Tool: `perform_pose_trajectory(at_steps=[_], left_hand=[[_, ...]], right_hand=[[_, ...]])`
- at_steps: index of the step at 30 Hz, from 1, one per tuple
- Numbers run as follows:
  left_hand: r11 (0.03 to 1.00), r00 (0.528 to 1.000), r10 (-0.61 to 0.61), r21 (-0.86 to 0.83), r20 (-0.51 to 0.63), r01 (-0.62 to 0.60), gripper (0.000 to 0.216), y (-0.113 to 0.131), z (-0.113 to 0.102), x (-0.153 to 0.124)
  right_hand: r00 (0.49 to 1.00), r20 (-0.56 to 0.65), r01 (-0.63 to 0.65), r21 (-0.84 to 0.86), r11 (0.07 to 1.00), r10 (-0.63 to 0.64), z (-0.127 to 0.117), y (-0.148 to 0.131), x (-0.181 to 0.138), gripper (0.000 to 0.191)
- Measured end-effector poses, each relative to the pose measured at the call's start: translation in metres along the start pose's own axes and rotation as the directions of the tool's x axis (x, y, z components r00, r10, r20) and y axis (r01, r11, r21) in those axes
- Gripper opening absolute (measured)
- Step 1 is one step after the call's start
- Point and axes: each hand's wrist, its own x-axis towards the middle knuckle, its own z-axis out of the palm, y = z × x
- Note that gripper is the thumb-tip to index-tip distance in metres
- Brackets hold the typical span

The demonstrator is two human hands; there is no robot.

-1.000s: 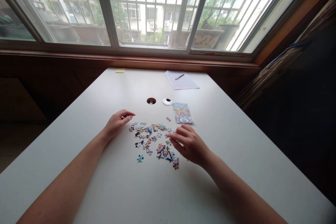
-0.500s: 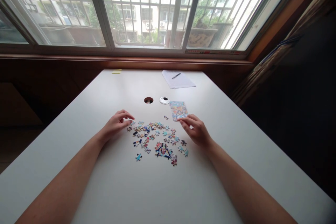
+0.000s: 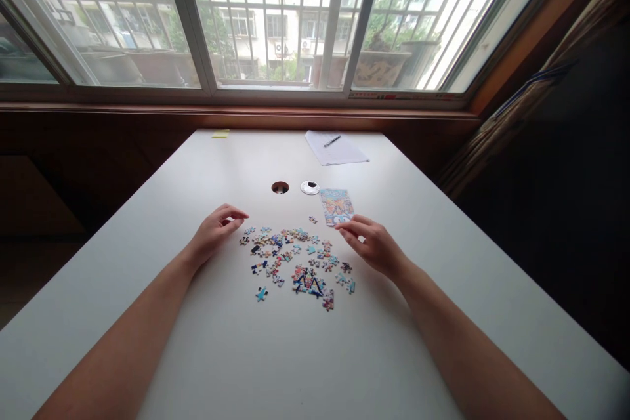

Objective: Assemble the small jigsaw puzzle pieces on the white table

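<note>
My left hand (image 3: 216,231) hovers at the left edge of a scatter of puzzle pieces (image 3: 295,249), its fingers stretched forward and the thumb apart, with nothing in them. At the lower edge of a colourful picture card (image 3: 336,205) is my right hand (image 3: 369,244). Its thumb and index fingertip come together in a pinch; whatever is between them, if anything, is too small to make out. Nearer to me lies a small joined section of the puzzle (image 3: 308,281) with dark blue lines. One light blue puzzle piece (image 3: 261,293) sits apart at the front left.
The white table (image 3: 236,354) runs up to a barred window (image 3: 275,26). Towards the back are a round hole (image 3: 280,188), its silver cover (image 3: 310,188), paper sheets (image 3: 339,154) with a pen (image 3: 332,141), and a yellow slip (image 3: 220,134). A curtain (image 3: 522,88) hangs at right.
The view has shifted very slightly. My left hand has drawn a little away from the pieces, and my right hand has moved slightly right. The pieces and the card lie as before.
</note>
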Motion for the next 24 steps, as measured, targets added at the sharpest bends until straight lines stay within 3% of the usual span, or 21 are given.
perform_pose_trajectory(at_steps=[8,11,14,20,24], left_hand=[[0.999,1.0,0.007,0.042,0.013,-0.007,0.024,0.001,0.003,0.001],[0.997,1.0,0.011,0.081,0.016,-0.012,0.023,0.001,0.003,0.002],[0.995,0.999,0.032,0.097,0.02,-0.034,0.024,0.001,0.004,0.002],[0.921,0.955,0.296,0.262,0.013,-0.289,0.023,0.008,0.011,-0.004],[0.815,0.874,0.459,0.315,0.162,-0.486,0.021,0.026,0.023,-0.012]], right_hand=[[0.968,0.245,-0.053,-0.011,0.999,0.055,-0.036,0.002,-0.002,0.028],[0.915,0.381,-0.137,-0.027,0.99,0.137,-0.043,0.001,-0.002,0.034],[0.825,0.516,-0.243,-0.046,0.969,0.231,-0.043,0.003,-0.003,0.041],[0.641,0.665,-0.391,-0.147,0.908,0.383,-0.039,0.009,-0.009,0.049],[0.619,0.688,-0.372,-0.169,0.913,0.38,-0.038,0.003,-0.011,0.043]])
